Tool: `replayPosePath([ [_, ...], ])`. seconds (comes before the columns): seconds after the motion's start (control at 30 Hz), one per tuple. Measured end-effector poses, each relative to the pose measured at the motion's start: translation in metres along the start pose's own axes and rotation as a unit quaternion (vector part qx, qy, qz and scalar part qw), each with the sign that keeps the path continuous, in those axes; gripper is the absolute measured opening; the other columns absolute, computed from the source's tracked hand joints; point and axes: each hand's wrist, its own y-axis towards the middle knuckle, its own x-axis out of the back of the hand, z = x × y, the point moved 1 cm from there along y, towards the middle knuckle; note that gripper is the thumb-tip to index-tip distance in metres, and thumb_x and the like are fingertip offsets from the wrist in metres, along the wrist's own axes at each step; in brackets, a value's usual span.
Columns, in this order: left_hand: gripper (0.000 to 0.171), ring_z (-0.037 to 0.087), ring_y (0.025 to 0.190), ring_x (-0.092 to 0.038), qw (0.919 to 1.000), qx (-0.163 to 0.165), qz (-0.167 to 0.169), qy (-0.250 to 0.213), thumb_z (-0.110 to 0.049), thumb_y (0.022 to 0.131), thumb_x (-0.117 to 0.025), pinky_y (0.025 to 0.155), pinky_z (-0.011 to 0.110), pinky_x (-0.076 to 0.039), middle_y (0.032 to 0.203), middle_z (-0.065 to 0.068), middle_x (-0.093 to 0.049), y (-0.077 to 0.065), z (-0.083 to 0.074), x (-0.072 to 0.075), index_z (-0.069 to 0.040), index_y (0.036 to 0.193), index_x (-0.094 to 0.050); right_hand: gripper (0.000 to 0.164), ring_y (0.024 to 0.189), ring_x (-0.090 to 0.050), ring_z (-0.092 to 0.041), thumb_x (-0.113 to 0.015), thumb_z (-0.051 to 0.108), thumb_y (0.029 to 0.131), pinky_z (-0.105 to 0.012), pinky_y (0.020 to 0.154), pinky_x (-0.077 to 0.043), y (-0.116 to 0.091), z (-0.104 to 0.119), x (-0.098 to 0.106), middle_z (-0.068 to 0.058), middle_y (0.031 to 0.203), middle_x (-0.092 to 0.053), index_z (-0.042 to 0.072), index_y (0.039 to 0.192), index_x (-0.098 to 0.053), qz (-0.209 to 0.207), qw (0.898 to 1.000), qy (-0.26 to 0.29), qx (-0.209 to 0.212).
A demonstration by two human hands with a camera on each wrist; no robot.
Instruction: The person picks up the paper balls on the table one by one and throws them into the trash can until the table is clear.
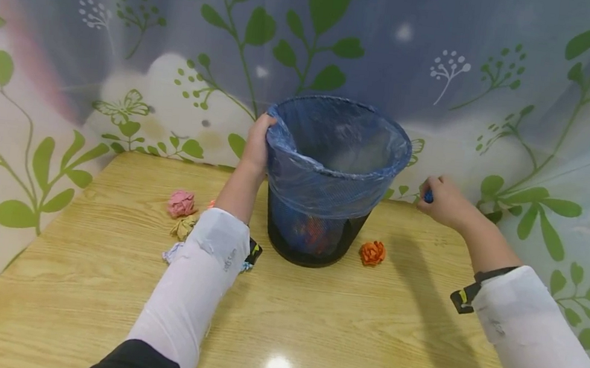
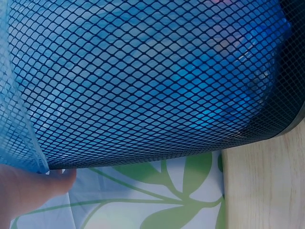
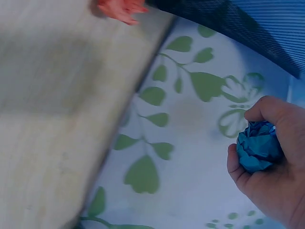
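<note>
A black mesh trash bin [image 1: 316, 241], lined with a translucent blue plastic bag [image 1: 327, 191] folded over its rim, stands on the wooden table. My left hand [image 1: 257, 146] grips the bin's rim and bag on the left side; fingers [image 2: 35, 188] show at the bag's edge in the left wrist view. To the right of the bin, my right hand [image 1: 448, 204] holds a crumpled blue paper ball [image 3: 258, 147] in curled fingers, raised above the table. Through the mesh, blurred red and blue shapes show low inside the bin.
An orange paper ball [image 1: 372, 253] lies right of the bin on the table [image 1: 355, 330]. Left of it are pink [image 1: 181, 204], yellow [image 1: 184, 228] and pale purple [image 1: 172, 252] paper balls, partly behind my left arm. A leaf-patterned curtain [image 1: 138, 69] hangs behind.
</note>
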Motion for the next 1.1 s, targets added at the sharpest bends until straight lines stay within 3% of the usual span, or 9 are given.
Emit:
replayPosePath([
  [0.2, 0.027, 0.009, 0.084, -0.047, 1.0000, -0.001, 0.003, -0.005, -0.027, 0.086, -0.037, 0.081, 0.020, -0.038, 0.102, -0.002, -0.048, 0.000, 0.001, 0.000, -0.011, 0.100, -0.052, 0.017, 0.087, -0.035, -0.036, -0.046, 0.010, 0.097, -0.044, 0.073, -0.036, 0.003, 0.013, 0.022, -0.026, 0.103, -0.030, -0.005, 0.100, -0.040, -0.022, 1.000, -0.008, 0.007],
  [0.4, 0.045, 0.010, 0.096, -0.046, 0.9999, -0.002, 0.006, 0.010, -0.027, 0.086, -0.036, 0.087, 0.019, -0.036, 0.119, 0.001, -0.048, -0.001, 0.000, 0.000, -0.004, 0.121, -0.052, 0.019, 0.091, -0.032, -0.037, -0.045, 0.012, 0.097, -0.046, 0.076, -0.034, 0.004, 0.025, 0.042, -0.024, 0.105, -0.027, -0.006, 0.102, -0.039, -0.036, 0.999, -0.018, 0.003],
  [0.53, 0.050, 0.010, 0.102, -0.044, 0.9998, -0.010, -0.002, 0.017, -0.026, 0.086, -0.035, 0.089, 0.018, -0.035, 0.127, 0.004, -0.047, 0.000, 0.000, -0.001, -0.001, 0.126, -0.051, 0.019, 0.092, -0.032, -0.038, -0.045, 0.011, 0.097, -0.048, 0.078, -0.032, 0.005, 0.033, 0.055, -0.025, 0.108, -0.028, -0.006, 0.102, -0.039, -0.056, 0.998, -0.018, 0.010],
  [0.87, 0.033, 0.009, 0.092, -0.046, 0.9999, -0.007, -0.008, 0.000, -0.026, 0.086, -0.037, 0.084, 0.019, -0.037, 0.112, 0.001, -0.049, 0.000, -0.001, -0.001, -0.007, 0.106, -0.054, 0.019, 0.092, -0.033, -0.039, -0.045, 0.009, 0.095, -0.051, 0.079, -0.031, 0.008, 0.056, 0.088, -0.028, 0.110, -0.031, -0.008, 0.102, -0.042, -0.116, 0.992, -0.035, 0.045],
  [1.1, 0.035, 0.009, 0.092, -0.047, 0.9999, -0.007, -0.011, -0.006, -0.024, 0.086, -0.037, 0.084, 0.017, -0.038, 0.113, 0.002, -0.050, 0.000, -0.001, -0.002, -0.005, 0.110, -0.053, 0.024, 0.095, -0.034, -0.037, -0.043, 0.014, 0.097, -0.050, 0.080, -0.032, 0.013, 0.078, 0.110, -0.027, 0.115, -0.031, -0.007, 0.109, -0.042, -0.110, 0.992, -0.047, 0.042],
])
